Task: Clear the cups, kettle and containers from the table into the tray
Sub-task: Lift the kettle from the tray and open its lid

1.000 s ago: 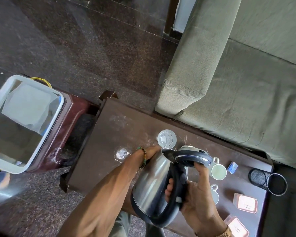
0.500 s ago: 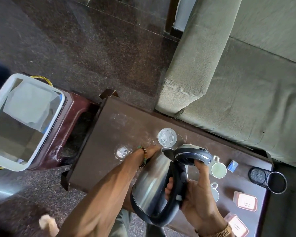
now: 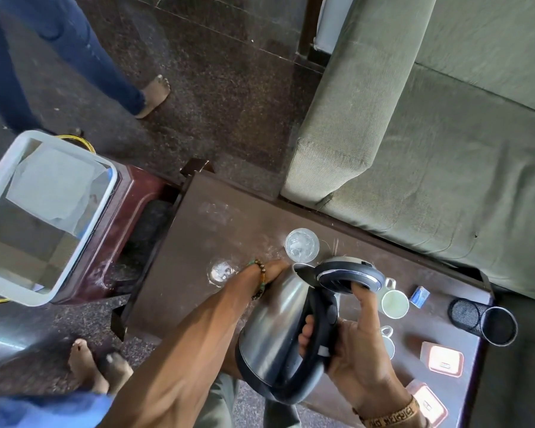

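Bystander's leg (image 3: pixel 74 50) entered; kettle (image 3: pixel 275 322) handle wrapped in right grip (image 3: pixel 355 350); left grip (image 3: pixel 278 268) hidden behind kettle.

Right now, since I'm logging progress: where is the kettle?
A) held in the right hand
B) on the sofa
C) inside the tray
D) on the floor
A: the right hand grips the kettle by its black handle, thumb on its lid.
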Demonstrator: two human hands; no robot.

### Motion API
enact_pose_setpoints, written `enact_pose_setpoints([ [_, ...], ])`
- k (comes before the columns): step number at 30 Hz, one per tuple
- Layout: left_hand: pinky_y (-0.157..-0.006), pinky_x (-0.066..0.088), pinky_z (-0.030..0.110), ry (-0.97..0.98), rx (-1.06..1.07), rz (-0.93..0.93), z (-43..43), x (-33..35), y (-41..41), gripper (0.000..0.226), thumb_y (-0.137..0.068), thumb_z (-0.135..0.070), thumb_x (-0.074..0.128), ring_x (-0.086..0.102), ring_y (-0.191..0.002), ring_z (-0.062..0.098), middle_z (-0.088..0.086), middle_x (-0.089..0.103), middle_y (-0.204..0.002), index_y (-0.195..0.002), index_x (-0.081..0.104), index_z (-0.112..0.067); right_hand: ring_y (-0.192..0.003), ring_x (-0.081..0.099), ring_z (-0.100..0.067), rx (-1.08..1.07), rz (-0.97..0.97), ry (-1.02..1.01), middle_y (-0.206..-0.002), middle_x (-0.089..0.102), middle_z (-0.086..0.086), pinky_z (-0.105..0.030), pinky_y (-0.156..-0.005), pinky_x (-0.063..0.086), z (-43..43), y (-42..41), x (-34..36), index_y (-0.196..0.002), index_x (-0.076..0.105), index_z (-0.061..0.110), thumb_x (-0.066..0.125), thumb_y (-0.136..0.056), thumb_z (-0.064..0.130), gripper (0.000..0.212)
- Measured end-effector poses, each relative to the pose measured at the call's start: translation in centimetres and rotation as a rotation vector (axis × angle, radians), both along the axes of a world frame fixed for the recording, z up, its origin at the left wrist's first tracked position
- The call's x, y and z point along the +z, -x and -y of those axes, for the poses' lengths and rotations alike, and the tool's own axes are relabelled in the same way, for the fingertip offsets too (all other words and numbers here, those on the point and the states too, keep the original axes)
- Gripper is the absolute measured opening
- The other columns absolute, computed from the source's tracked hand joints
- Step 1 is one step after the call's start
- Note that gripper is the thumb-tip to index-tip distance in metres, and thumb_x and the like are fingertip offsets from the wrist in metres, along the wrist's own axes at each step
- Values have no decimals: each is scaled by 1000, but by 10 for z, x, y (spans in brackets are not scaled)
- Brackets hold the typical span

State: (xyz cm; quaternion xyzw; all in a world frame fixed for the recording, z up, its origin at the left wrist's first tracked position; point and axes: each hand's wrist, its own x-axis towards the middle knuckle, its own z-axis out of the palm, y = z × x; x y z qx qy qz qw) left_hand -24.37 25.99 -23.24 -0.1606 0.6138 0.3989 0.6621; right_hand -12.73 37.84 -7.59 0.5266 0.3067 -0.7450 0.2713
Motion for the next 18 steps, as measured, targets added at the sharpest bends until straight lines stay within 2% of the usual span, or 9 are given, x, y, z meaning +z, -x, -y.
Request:
enact_pose_setpoints([
  [3,-100,48,36,9,-2,-23,-1,1,0,37,-97,-41,45,64,-106,26,10,68,-117,-105,67,-13,-66,54,-26,-2,9,-4,-81,56,-16,-38,-73,48,0,1,0,-91,67,0,63,-46,86,97],
  [6,-82,51,26,-25,34,-31,-1,2,0,30,-97,-38,46,65,-88,17,2,69,-100,-91,67,-17,-66,54,-26,-21,9,1,-81,56,-16,-39,-73,48,0,1,0,-94,67,0,61,-51,84,95],
  [9,-85,49,27,-38,50,-32,-3,3,-1,28,-97,-37,46,63,-88,17,6,68,-110,-97,67,-17,-66,55,-26,-11,13,-4,-80,57,-17,-40,-76,47,-1,1,-1,-94,67,-1,60,-52,84,95],
  [12,-82,50,26,-23,54,-24,-3,4,-1,28,-98,-38,45,63,-86,17,6,66,-108,-89,64,-19,-66,56,-27,-2,18,-6,-80,58,-17,-41,-77,47,-1,0,-1,-93,68,-2,59,-52,84,96],
  [15,-87,50,29,0,19,-6,-1,4,-1,31,-98,-38,44,64,-92,22,9,69,-109,-95,65,-16,-67,56,-27,-3,22,-4,-81,58,-17,-40,-77,48,-1,-1,-1,-92,69,-1,60,-51,85,96],
  [18,-71,50,23,-1,10,-14,1,4,-1,33,-98,-36,41,63,-75,14,1,68,-86,-80,63,-18,-66,57,-26,-4,21,-4,-79,59,-16,-40,-76,48,0,-1,-1,-92,68,-1,58,-57,85,93],
])
